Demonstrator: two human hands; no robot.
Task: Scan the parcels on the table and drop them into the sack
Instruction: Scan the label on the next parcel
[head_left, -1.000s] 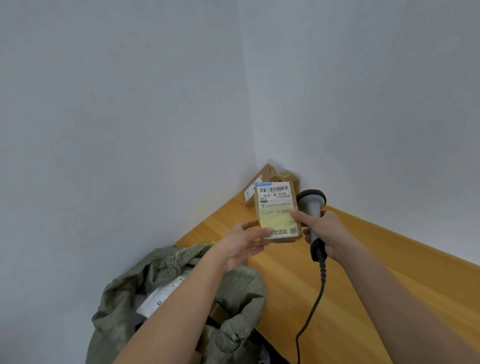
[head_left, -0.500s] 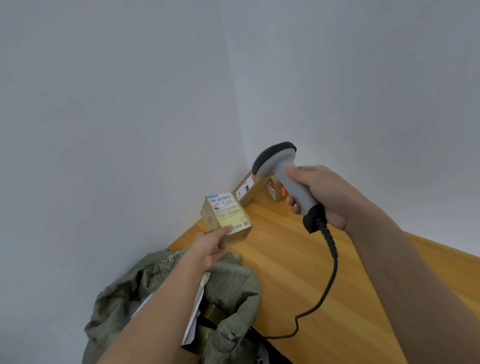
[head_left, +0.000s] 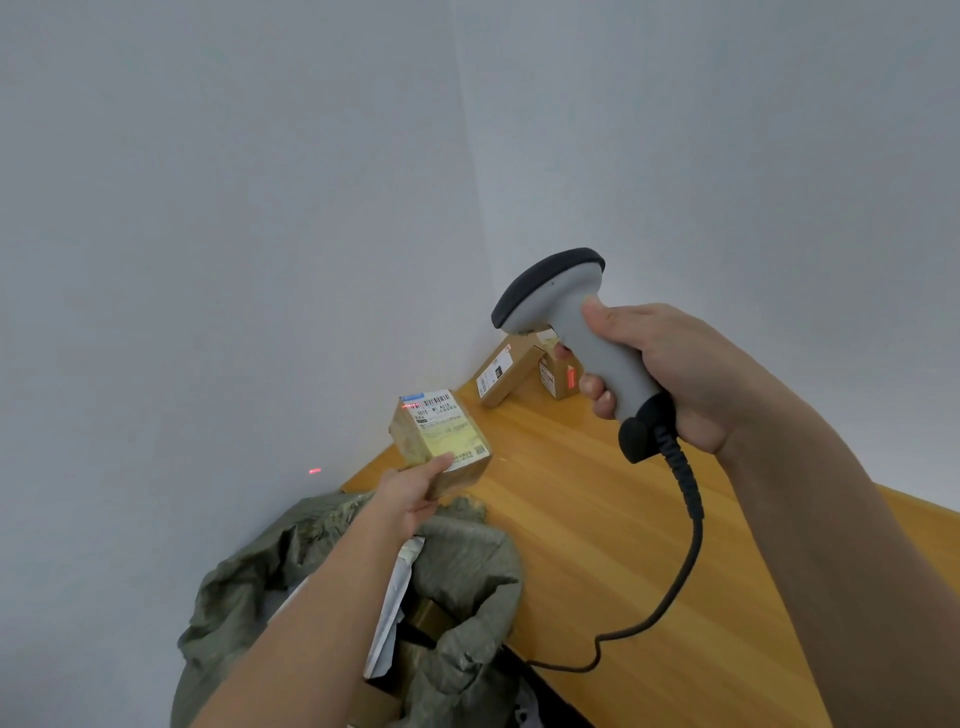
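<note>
Left hand (head_left: 410, 496) grips a barcode-labelled parcel (head_left: 441, 441); right hand (head_left: 670, 374) grips the scanner (head_left: 582, 332).

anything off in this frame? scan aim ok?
Aim looks off. The scanner in the right hand throws red marks at the top left corner of the label on the parcel held by the left hand, and a stray red spot on the wall.
</note>
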